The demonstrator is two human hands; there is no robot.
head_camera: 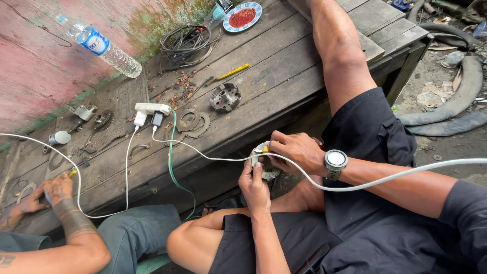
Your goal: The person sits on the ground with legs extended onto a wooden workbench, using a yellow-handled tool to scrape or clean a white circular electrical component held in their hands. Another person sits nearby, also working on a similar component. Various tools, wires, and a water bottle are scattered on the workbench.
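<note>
My two hands meet over a small round metal part (262, 152) with a yellow bit on it, held just below the bench edge and above my lap. My right hand (297, 149), with a round watch (336, 163) on its wrist, grips the part from above. Below it, my left hand (255, 187) pinches the part's lower side with the fingertips. A white cable (365, 183) runs from the power strip, drapes over both hands and leaves at the right edge.
The wooden bench (284, 66) carries a white power strip (151, 108) with plugs, a metal hub (225, 97), flat ring parts (194, 123), a yellow-handled tool (231, 72), coiled black cable (183, 44), a plastic bottle (104, 47) and a plate (242, 16). Another person's tattooed hands (48, 195) work at the lower left. Old tyres (456, 101) lie on the ground.
</note>
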